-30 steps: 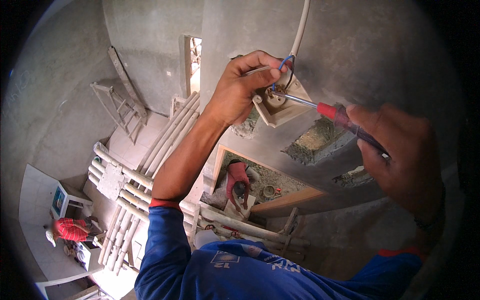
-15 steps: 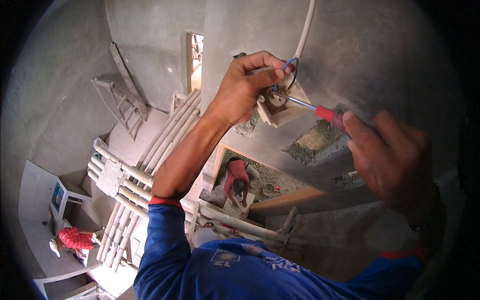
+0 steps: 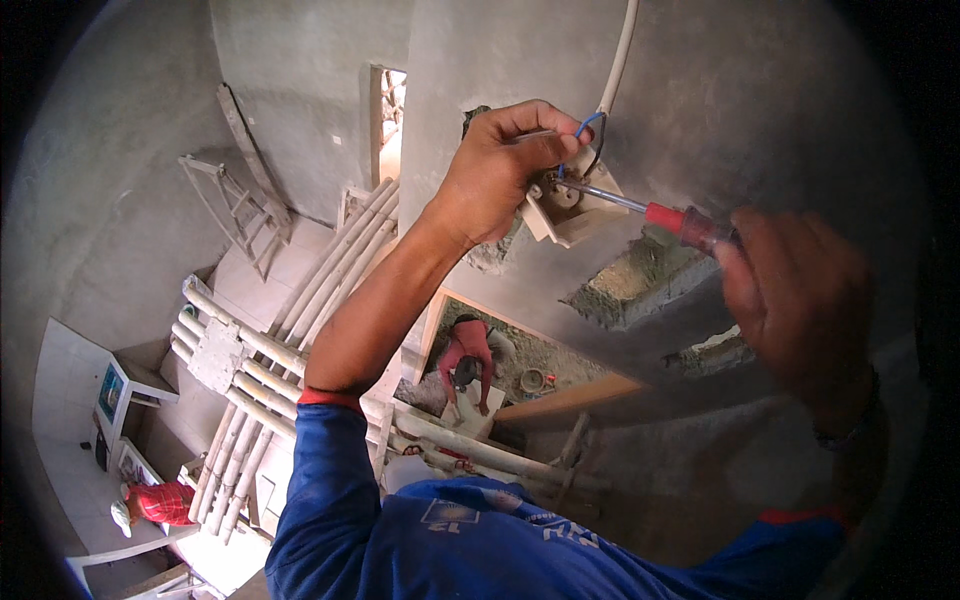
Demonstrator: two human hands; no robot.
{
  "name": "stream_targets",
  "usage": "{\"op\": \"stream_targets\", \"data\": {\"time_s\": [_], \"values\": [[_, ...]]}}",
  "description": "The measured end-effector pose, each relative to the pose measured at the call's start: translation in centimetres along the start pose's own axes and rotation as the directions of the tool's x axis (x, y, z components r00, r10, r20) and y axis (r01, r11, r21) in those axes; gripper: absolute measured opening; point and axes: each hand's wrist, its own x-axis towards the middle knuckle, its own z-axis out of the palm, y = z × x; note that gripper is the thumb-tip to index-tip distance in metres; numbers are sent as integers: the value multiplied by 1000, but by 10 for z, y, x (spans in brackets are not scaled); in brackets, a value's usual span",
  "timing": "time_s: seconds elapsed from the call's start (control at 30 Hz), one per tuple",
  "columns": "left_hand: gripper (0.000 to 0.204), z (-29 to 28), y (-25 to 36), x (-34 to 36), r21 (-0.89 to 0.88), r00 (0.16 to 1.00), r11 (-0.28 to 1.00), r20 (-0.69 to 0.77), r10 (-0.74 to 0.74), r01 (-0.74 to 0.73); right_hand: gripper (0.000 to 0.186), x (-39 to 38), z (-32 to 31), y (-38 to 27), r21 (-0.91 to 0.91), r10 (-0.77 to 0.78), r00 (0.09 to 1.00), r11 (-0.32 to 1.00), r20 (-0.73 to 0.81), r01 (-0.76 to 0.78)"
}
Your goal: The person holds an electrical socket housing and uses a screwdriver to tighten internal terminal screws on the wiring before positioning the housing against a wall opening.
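Box (image 3: 594, 223) held up just beside left hand (image 3: 505, 167), the nearer one; blue wire (image 3: 588, 121) pinched there by thumb and finger, hidden fingers' hold not discernible. Screwdriver (image 3: 662, 216) gripped by right hand (image 3: 800, 290), lower right; long axis slanted up-left, tip inside box. Both hands raised.

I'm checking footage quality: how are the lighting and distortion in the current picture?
Head view: the right hand sits in shadow, its outline soft, while the left hand is better lit; head view: a pale surface at lower left is washed out; head view: the dark, round rim shows fisheye distortion.
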Motion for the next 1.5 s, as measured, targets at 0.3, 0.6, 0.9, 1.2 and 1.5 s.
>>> {"op": "stream_targets", "data": {"time_s": [0.3,0.6,0.9,1.2,1.5], "values": [[8,2,11,-5,-58,999,998,-39,8,-10,27,8,-7,-12,157,82,996,985,-35,-75],[8,5,11,-9,-41,998,999,-64,8,-11,20,16,-14,-12,13,70,997,997,-44,-70],[9,4,11,-9,-60,998,998,-64,4,-8,24,16,-14,-12,57,121,982,990,142,-130],[8,1,11,-9,-47,998,999,-69,7,-10,21,21,-19,-14,121,107,981,984,164,-127],[9,-2,14,-8,-75,995,997,-92,-24,17,23,30,-24,-17,163,96,985,979,140,-119]]}}
